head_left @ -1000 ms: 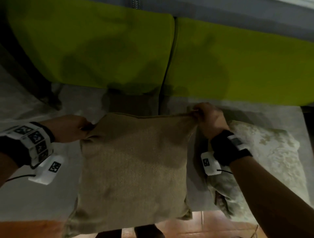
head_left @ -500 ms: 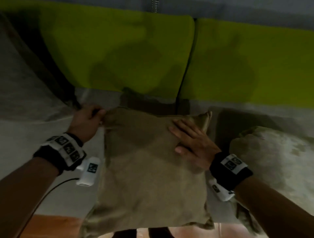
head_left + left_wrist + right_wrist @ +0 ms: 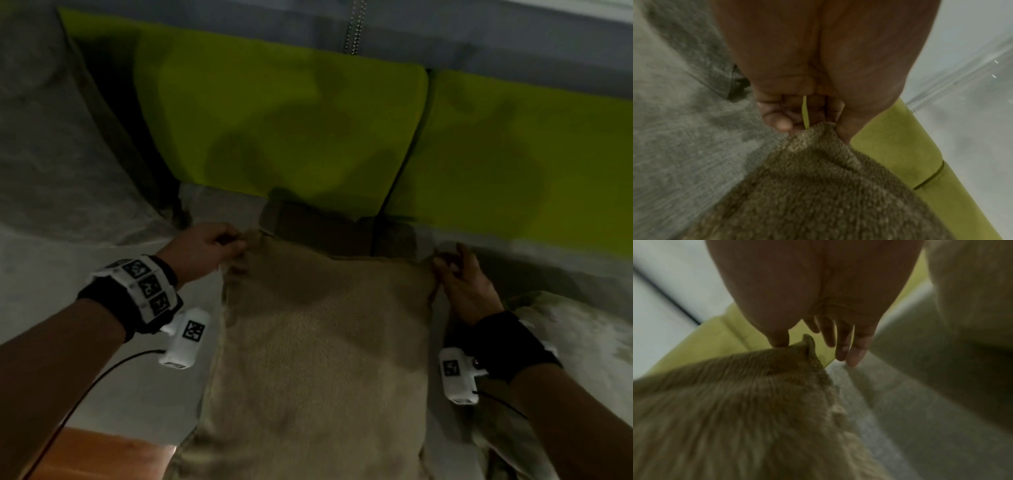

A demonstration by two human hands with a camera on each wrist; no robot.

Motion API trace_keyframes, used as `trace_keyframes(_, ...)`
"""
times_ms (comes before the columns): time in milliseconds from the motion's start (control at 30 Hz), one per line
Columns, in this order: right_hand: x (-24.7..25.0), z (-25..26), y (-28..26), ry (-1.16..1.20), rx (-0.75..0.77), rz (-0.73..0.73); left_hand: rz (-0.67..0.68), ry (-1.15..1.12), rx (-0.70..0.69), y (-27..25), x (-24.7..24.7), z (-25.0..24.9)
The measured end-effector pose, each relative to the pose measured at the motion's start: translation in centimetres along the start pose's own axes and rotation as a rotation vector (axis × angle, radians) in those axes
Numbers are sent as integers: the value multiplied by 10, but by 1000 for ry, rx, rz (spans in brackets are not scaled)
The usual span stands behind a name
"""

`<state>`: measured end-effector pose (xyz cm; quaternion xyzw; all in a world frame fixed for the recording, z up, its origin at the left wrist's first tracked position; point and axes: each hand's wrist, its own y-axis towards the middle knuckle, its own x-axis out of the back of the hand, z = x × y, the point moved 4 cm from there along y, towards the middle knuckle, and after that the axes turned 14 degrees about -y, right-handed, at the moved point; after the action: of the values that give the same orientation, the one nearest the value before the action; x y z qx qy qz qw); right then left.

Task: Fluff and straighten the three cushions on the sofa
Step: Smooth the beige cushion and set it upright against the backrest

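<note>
A tan cushion [image 3: 318,349] lies flat on the grey sofa seat [image 3: 41,294], its far edge near the lime-green back cushions [image 3: 274,113]. Of the two hands, the left hand [image 3: 202,250] pinches the cushion's far left corner between thumb and curled fingers; the left wrist view shows the fabric bunched under the thumb. The right hand [image 3: 462,287] is at the far right corner, thumb touching the fabric and fingers [image 3: 856,352] straight and spread beside it, holding nothing. A pale patterned cushion [image 3: 582,346] lies on the seat just beside the right forearm. Both wrists wear black bands with white camera units.
</note>
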<state>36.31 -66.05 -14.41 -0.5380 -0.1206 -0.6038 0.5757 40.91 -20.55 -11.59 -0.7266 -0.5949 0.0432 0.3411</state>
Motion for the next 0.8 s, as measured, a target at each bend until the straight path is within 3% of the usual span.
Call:
trace_keyframes(100, 4, -4, 12, 95, -35, 1, -2, -84, -5, 0, -3, 3)
trace_keyframes(233, 18, 14, 15, 20, 109, 27, 22, -372, 159, -4, -7, -1)
trace_keyframes(433, 30, 10, 10, -4, 233, 67, 232, -103, 117, -20, -6, -10)
trace_keyframes(500, 33, 5, 8, -26, 260, 50, 134, -151, 44, -18, -4, -14)
trace_keyframes(567, 35, 4, 5, -44, 274, -13, -61, -322, 70, -15, -2, -14)
trace_keyframes(633, 35, 2, 2, 10, 241, -101, -177, -328, 66, -12, 1, -12)
trace_keyframes(733, 33, -5, -1, 41, 171, -158, -215, -174, -18, -16, 5, -18)
trace_keyframes(800, 30, -8, -1, 71, 154, -155, -170, -224, -21, -20, 3, -23)
